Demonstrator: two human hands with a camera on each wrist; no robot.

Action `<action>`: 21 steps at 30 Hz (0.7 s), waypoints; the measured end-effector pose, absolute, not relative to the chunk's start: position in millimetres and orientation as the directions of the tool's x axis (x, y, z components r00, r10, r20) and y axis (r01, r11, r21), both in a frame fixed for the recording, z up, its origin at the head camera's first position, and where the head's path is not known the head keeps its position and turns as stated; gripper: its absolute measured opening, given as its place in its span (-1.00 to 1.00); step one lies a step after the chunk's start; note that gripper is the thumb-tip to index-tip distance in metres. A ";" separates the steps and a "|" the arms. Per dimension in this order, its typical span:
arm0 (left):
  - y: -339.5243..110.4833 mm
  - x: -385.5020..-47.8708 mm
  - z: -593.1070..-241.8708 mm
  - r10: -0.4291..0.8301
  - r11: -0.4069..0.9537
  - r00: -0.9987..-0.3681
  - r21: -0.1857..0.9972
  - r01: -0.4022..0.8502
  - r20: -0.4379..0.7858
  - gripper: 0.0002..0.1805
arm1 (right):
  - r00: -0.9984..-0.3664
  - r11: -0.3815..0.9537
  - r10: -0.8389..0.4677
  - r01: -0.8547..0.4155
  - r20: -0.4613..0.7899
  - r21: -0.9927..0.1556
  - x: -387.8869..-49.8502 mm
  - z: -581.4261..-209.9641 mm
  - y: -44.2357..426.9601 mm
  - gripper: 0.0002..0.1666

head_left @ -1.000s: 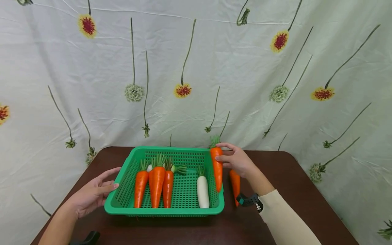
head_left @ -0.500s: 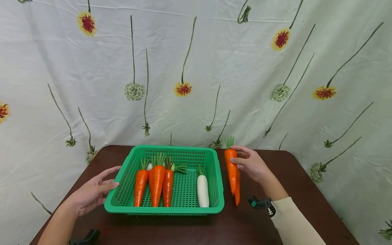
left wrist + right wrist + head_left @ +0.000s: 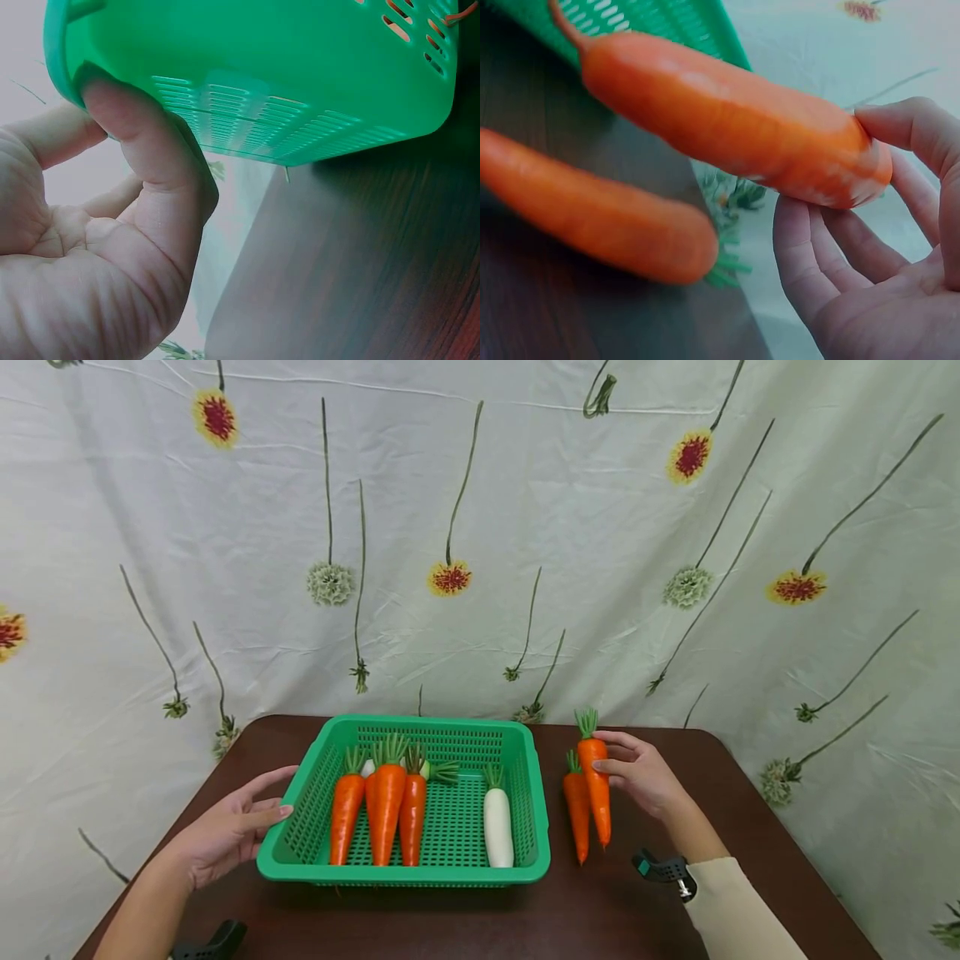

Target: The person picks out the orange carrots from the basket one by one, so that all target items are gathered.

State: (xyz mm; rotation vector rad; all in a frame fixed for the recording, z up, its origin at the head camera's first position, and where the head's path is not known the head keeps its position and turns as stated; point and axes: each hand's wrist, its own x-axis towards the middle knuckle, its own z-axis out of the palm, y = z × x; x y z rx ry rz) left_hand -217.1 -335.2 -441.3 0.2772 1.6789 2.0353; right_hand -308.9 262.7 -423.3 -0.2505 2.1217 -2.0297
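Observation:
My right hand pinches an orange carrot near its leafy top, thumb on one side and fingers on the other. In the right wrist view the held carrot hangs above the table. Just left of it a second carrot lies on the table. My left hand grips the left rim of a green plastic basket. In the left wrist view fingers of the left hand curl at the basket's rim. Inside the basket are several carrots and a white radish.
The brown table carries the basket at its middle. At the basket's back, green stalks of another white vegetable show, partly hidden by carrots. Behind the table hangs a flower-printed white cloth.
My right hand has carried the carrot from above the basket's right rim out to the right, past the carrot on the table. The left hand stays on the rim.

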 end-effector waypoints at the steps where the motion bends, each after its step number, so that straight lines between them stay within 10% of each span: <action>1: -335.2 -217.3 -441.4 0.483 -0.128 -0.863 0.963 -0.237 -0.148 -0.30 | -0.966 0.053 -0.257 0.010 -0.023 -0.999 -309.1 -425.5 265.5 -0.31; 21: -333.9 -216.3 -441.4 0.506 -0.165 -0.855 0.959 -0.229 -0.117 -0.32 | -0.968 0.115 -0.242 0.044 -0.071 -0.992 -314.1 -455.8 291.9 -0.30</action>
